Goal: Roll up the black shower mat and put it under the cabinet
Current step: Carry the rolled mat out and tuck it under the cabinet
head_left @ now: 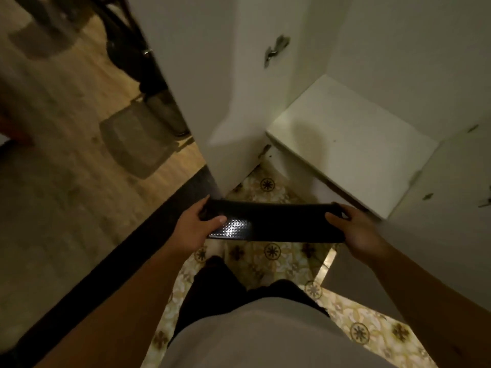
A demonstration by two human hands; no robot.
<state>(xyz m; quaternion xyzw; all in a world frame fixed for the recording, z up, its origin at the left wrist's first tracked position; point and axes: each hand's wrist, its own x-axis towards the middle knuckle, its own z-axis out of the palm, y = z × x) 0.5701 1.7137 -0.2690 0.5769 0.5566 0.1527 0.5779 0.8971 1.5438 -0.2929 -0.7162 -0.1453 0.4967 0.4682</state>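
Left hand (198,226) and right hand (354,229) clamp the rolled black shower mat (273,221) by its ends; slackened grip risks unrolling before the cabinet (353,144) ahead.

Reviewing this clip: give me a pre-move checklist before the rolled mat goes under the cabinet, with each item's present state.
1. Mat rolled up: ok. The black shower mat is a roll, held level above the patterned floor.
2. Both ends gripped: ok. The left hand wraps one end, the right hand the other.
3. Roll staying tight: cannot tell; a flat edge shows along the near side.
4. Cabinet within reach: ok. The white cabinet stands just beyond the roll.
5. Gap under the cabinet free: cannot tell; it is hidden from this view.
6. Floor in front unobstructed: ok, only tiles show there.
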